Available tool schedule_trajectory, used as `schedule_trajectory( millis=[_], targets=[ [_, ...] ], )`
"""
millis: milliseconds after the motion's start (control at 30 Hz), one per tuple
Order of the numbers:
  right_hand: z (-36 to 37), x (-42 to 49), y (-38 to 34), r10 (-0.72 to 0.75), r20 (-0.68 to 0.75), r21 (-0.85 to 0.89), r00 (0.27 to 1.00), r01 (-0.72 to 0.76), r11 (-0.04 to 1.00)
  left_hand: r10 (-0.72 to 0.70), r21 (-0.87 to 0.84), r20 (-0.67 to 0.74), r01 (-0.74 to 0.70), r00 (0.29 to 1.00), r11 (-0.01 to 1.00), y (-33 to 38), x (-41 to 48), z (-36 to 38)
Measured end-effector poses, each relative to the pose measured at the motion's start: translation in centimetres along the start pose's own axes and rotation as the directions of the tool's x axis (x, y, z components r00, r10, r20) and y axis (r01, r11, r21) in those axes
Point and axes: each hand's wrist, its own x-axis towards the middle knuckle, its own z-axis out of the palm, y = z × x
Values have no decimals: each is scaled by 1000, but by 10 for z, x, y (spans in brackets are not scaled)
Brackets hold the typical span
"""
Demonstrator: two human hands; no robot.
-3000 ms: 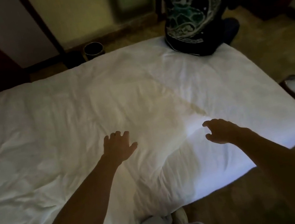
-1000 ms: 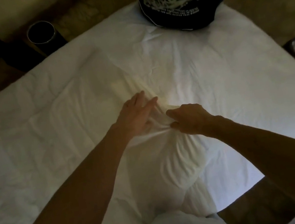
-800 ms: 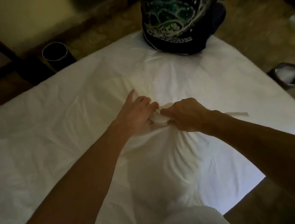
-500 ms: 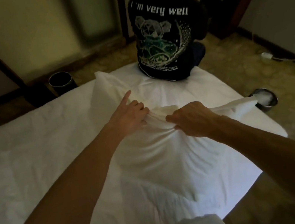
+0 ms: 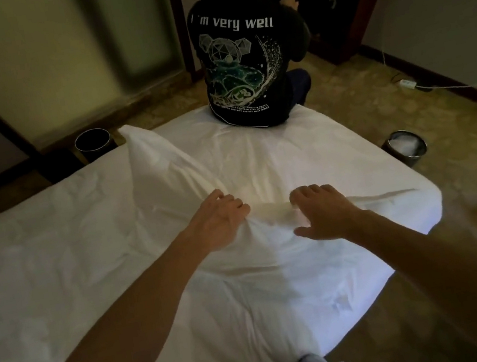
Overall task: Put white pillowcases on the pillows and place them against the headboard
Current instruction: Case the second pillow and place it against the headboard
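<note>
One white pillowcase (image 5: 163, 171), creased, far corner raised above the bed (image 5: 39, 261).

Left hand (image 5: 221, 218), right hand (image 5: 326, 213), on white pillowcase (image 5: 166, 174)

The pillowcase (image 5: 167, 177) lies on the middle of the bed (image 5: 57, 274), its far left corner standing up. The left hand (image 5: 221, 218) and the right hand (image 5: 324, 213) are side by side over its near part. A person (image 5: 243, 69) sits on the far edge of the bed (back turned). The left bin (image 5: 93, 142) stands behind the bed, and the right bin (image 5: 405, 146) is on the floor beside it.
</note>
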Motion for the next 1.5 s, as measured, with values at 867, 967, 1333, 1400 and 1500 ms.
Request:
schedule_trajectory(
  millis=[867, 967, 1333, 1400, 1500],
  targets=[
    [16, -34, -52, -174, -93, -56, 980, 169, 984, -60, -49, 390, 85, 919, 995, 17, 12, -32],
    [25, -44, -48, -137, -155, -48, 978, 131, 990, -4, 162, 371, -61, 928, 985, 19, 20, -33],
    [31, -40, -38, -162, -132, 14, 978, 165, 986, -71, 379, 275, -40, 959, 925, -41, -3, -29],
    [24, -37, -41, -194, -76, 39, 978, 197, 980, -138, 282, 350, 36, 927, 959, -42, -10, -25],
    [12, -32, -50, -188, 33, 120, 982, 183, 976, -186, 251, 231, 126, 955, 960, -38, -23, -17]
  ],
)
